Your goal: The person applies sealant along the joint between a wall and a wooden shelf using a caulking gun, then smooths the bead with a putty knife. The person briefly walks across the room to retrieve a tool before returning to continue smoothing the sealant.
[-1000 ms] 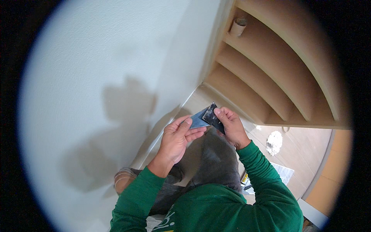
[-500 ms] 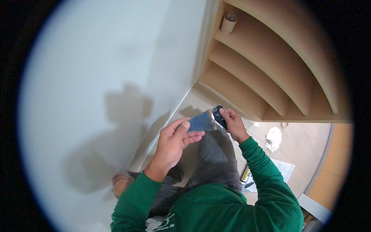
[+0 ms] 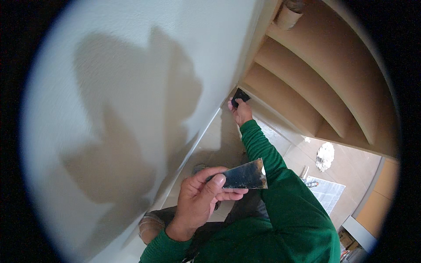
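My left hand [image 3: 201, 197] is closed around a dark flat metal filler blade [image 3: 243, 174], thumb on top and fingers beneath. A small white dab and rust-coloured stains show along its far edge. My right arm is stretched forward, and my right hand [image 3: 240, 113] grips a black filler blade [image 3: 240, 97] at the low corner where the wooden shelf unit [image 3: 302, 87] meets the white wall [image 3: 144, 87]. Whether this blade touches the wall or the wood, I cannot tell.
A cardboard-coloured cup [image 3: 289, 17] stands on an upper shelf. On the tiled floor to the right lie a crumpled white cloth-like heap [image 3: 325, 157], a newspaper sheet [image 3: 329, 190] and a tube [image 3: 312, 184]. My bent legs are below me.
My right hand has moved forward and left, taking its blade from the left-hand blade to the corner. The left hand has come lower and slightly right, still holding its blade.
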`<state>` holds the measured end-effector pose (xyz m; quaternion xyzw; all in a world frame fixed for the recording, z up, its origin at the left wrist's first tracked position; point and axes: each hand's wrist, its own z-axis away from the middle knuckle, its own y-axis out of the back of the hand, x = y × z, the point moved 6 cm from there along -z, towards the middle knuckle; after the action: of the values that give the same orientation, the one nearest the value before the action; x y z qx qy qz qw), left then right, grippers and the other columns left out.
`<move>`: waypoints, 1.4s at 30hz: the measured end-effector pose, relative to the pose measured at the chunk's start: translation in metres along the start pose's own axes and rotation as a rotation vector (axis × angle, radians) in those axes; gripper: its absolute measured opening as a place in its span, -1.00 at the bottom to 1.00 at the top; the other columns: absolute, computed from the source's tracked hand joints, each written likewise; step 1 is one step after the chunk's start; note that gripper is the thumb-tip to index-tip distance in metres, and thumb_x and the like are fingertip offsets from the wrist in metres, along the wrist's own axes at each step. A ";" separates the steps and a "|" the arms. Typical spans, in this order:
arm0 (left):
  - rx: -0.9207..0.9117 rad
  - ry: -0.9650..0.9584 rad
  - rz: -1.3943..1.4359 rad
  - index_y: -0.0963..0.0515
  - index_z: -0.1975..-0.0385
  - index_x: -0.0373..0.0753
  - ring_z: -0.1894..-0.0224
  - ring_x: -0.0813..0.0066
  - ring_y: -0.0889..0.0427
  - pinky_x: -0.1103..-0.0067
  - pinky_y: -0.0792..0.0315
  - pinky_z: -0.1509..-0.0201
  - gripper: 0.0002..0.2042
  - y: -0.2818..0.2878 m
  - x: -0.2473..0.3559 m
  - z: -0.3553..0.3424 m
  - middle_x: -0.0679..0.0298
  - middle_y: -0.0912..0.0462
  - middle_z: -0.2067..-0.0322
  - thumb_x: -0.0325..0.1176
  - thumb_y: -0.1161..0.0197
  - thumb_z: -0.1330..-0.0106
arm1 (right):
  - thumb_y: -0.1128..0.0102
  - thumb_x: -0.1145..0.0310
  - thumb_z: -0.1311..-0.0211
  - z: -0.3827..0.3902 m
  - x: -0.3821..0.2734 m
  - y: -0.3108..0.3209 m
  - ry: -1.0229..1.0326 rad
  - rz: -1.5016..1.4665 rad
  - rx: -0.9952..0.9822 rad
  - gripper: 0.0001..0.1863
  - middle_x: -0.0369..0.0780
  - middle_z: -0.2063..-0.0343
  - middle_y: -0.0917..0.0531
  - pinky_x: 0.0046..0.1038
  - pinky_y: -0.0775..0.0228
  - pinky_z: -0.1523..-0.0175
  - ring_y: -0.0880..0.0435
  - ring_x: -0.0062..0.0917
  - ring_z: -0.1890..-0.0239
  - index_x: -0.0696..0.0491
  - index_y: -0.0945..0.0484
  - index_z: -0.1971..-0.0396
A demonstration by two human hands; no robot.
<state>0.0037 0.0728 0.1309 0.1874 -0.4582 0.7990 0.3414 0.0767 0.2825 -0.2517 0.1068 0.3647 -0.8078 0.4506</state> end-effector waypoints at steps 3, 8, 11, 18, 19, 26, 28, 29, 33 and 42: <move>0.022 0.010 0.031 -0.46 -0.15 -0.33 0.09 -0.08 -0.73 0.19 -0.68 0.02 -0.71 -0.005 0.010 0.001 -0.15 -0.66 0.08 -0.36 -0.07 -0.53 | 0.01 0.42 -0.43 -0.009 0.004 -0.006 -0.052 -0.025 -0.033 -0.76 -0.09 0.26 -0.65 -0.42 -0.61 0.22 -0.66 -0.38 0.31 0.26 -0.50 0.07; 0.075 0.002 0.031 -0.49 -0.12 -0.34 0.10 -0.08 -0.73 0.19 -0.69 0.06 -0.72 -0.004 0.015 -0.002 -0.14 -0.66 0.08 -0.36 -0.09 -0.52 | 0.02 0.40 -0.44 -0.014 0.005 -0.018 -0.061 -0.017 -0.080 -0.74 -0.09 0.25 -0.66 -0.42 -0.61 0.24 -0.66 -0.39 0.32 0.26 -0.48 0.03; 0.131 -0.006 0.028 -0.50 -0.10 -0.34 0.11 -0.07 -0.74 0.22 -0.71 0.08 -0.73 0.000 0.011 -0.006 -0.10 -0.66 0.08 -0.35 -0.10 -0.52 | 0.06 0.38 -0.46 -0.013 0.005 -0.020 -0.092 -0.019 -0.070 -0.72 -0.08 0.24 -0.67 -0.41 -0.60 0.25 -0.66 -0.40 0.33 0.26 -0.46 0.01; 0.278 -0.059 0.083 -0.54 -0.07 -0.32 0.06 0.06 -0.72 0.31 -0.67 0.02 -0.74 0.024 0.002 -0.027 -0.01 -0.65 0.05 -0.33 -0.15 -0.50 | 0.10 0.28 -0.50 0.059 -0.005 0.007 -0.087 0.069 -0.274 -0.67 -0.09 0.22 -0.65 -0.41 -0.55 0.20 -0.61 -0.43 0.34 0.23 -0.43 -0.02; 0.303 -0.077 0.100 -0.54 -0.06 -0.31 0.04 0.11 -0.72 0.33 -0.66 0.00 -0.74 0.028 0.000 -0.028 0.01 -0.65 0.05 -0.33 -0.16 -0.50 | 0.12 0.25 -0.51 0.090 -0.015 0.010 -0.092 0.072 -0.274 -0.66 -0.09 0.21 -0.67 -0.40 -0.55 0.24 -0.63 -0.43 0.34 0.20 -0.41 -0.04; 0.253 -0.131 -0.017 -0.55 -0.06 -0.35 0.12 0.40 -0.65 0.48 -0.53 0.03 -0.70 0.025 -0.036 -0.045 0.21 -0.69 0.12 -0.26 -0.11 -0.52 | 0.10 0.19 -0.54 0.287 -0.053 -0.028 -0.076 0.192 -0.576 -0.68 -0.13 0.37 -0.67 -0.43 -0.52 0.33 -0.61 -0.49 0.52 0.14 -0.52 0.15; 0.116 -0.035 -0.092 -0.56 -0.12 -0.36 0.18 0.55 -0.61 0.63 -0.48 0.09 -0.65 0.028 -0.052 -0.050 0.29 -0.68 0.16 -0.23 -0.10 -0.54 | 0.03 0.24 -0.54 0.293 -0.047 -0.027 0.003 0.321 -0.579 -0.75 -0.19 0.38 -0.63 -0.48 -0.49 0.36 -0.58 -0.57 0.49 0.13 -0.47 0.08; 0.179 -0.072 -0.135 -0.57 -0.12 -0.34 0.19 0.58 -0.60 0.62 -0.48 0.10 -0.66 0.034 -0.054 -0.051 0.31 -0.68 0.18 -0.23 -0.10 -0.54 | 0.00 0.26 -0.53 0.295 -0.047 -0.028 0.063 0.368 -0.494 -0.76 -0.21 0.37 -0.62 -0.50 -0.48 0.36 -0.57 -0.59 0.48 0.12 -0.46 0.07; 0.322 -0.127 -0.339 -0.60 -0.12 -0.25 0.20 0.66 -0.56 0.61 -0.50 0.12 -0.68 0.038 -0.064 -0.049 0.37 -0.67 0.22 -0.23 -0.11 -0.54 | -0.10 0.26 -0.50 0.323 -0.062 -0.026 0.189 0.333 -0.323 -0.66 -0.27 0.26 -0.61 -0.57 -0.46 0.31 -0.58 -0.63 0.30 0.12 -0.41 -0.13; 0.272 -0.517 -0.969 -0.60 -0.11 -0.31 0.28 0.68 -0.58 0.63 -0.47 0.27 -0.70 -0.002 -0.052 -0.032 0.29 -0.70 0.26 -0.36 -0.20 -0.46 | -0.17 0.25 -0.44 0.308 -0.075 0.003 0.052 -0.032 -0.209 -0.69 -0.33 0.13 -0.65 -0.37 -0.44 0.00 -0.59 -0.57 0.16 0.00 -0.48 -0.08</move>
<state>0.0420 0.0815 0.0840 0.6081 -0.2815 0.5308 0.5188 0.1705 0.1192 0.0037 0.0744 0.4602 -0.7695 0.4366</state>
